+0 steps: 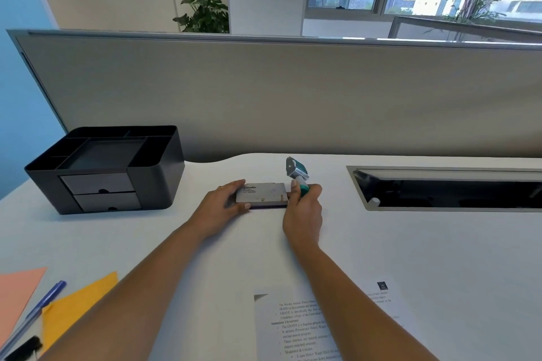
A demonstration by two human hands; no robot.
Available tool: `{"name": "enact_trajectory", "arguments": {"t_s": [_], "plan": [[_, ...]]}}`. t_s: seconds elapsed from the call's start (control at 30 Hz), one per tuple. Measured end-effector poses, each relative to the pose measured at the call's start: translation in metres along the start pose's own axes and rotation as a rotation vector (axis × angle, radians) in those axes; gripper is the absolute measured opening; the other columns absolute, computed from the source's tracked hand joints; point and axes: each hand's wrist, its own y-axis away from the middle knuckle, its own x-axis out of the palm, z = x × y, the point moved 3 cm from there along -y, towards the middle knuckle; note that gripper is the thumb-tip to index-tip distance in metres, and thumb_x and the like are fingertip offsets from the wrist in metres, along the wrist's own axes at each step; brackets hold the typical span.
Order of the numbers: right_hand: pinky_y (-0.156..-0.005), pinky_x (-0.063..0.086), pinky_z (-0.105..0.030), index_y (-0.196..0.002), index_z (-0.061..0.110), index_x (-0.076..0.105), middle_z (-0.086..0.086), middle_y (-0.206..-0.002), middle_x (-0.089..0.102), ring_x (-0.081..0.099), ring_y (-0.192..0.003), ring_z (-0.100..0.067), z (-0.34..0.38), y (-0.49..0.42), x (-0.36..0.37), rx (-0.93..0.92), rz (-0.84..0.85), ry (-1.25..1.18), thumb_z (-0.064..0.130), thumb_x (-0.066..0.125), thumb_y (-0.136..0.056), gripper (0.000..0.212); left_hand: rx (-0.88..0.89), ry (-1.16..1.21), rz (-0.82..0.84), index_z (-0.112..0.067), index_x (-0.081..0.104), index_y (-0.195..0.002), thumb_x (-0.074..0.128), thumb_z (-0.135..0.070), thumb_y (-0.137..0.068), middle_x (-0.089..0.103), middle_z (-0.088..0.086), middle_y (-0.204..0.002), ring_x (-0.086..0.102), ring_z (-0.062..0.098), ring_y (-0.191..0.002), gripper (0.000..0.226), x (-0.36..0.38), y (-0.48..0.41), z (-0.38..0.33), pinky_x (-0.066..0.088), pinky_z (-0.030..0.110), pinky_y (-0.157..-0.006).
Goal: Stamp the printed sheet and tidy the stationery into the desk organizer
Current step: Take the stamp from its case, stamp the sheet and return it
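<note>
**While the lid covers the stamp pad (262,195), slips and smears are the worry**

Because both hands are busy at the stamp pad, each has only a partial hold to spare. The left hand (225,202) grips the pad's left end, with its fingers curled over the far edge and its thumb on the near edge. The right hand (303,211), just right of the pad, has its fingers wrapped round the green handle of the stamp (296,171). Its thumb lies up along the handle, and the stamp's head is raised above the pad's far right corner. A purple strip shows under the lid's near edge; whether the lid is lifted I cannot tell.

Prising the lid with a hand that also carries the stamp could likely jerk the pad across the smooth desk (381,243), or tip the stamp out of that grip. The printed sheet (296,328) lies well nearer the person than the pad, partly under the right forearm. A dragging arm could shift or crease it, and a wet stamp carried back over it may drip or smear. The organizer (102,167) stands well left of the pad, and the pen (44,305) lies far to its near left.
</note>
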Motion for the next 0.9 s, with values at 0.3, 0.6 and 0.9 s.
{"name": "enact_trajectory", "arguments": {"t_s": [0.3, 0.6, 0.9], "plan": [[-0.046, 0.027, -0.019, -0.096, 0.015, 0.029, -0.006, -0.087, 0.056, 0.043, -0.059, -0.008, 0.001, 0.000, 0.000, 0.019, -0.024, -0.038, 0.037, 0.024, -0.099, 0.023, -0.094, 0.139, -0.028, -0.015, 0.040, -0.139, 0.045, -0.033, -0.096, 0.053, 0.005, -0.132, 0.047, 0.019, -0.122, 0.047, -0.008, -0.015, -0.006, 0.031, 0.021, -0.094], [-0.048, 0.033, -0.015, -0.114, 0.008, 0.036, -0.008, -0.096, 0.061, 0.048, -0.061, -0.008, -0.004, -0.006, 0.004, 0.041, -0.029, -0.060, 0.038, 0.026, -0.098, 0.036, -0.290, 0.000, -0.296, -0.012, 0.051, -0.123, 0.029, -0.049, -0.096, 0.060, 0.012, -0.116, 0.052, 0.033, -0.112, 0.050, -0.006, -0.039, -0.019, 0.040, 0.040, -0.091], [-0.048, 0.038, -0.015, -0.112, 0.009, 0.035, -0.008, -0.102, 0.065, 0.056, -0.074, -0.014, -0.004, -0.004, 0.003, 0.009, -0.022, -0.078, 0.037, 0.026, -0.098, 0.033, -0.263, 0.155, -0.419, -0.007, 0.040, -0.134, 0.048, -0.035, -0.094, 0.048, 0.015, -0.134, 0.049, 0.029, -0.119, 0.050, -0.007, -0.024, -0.012, 0.038, 0.035, -0.097]]}}
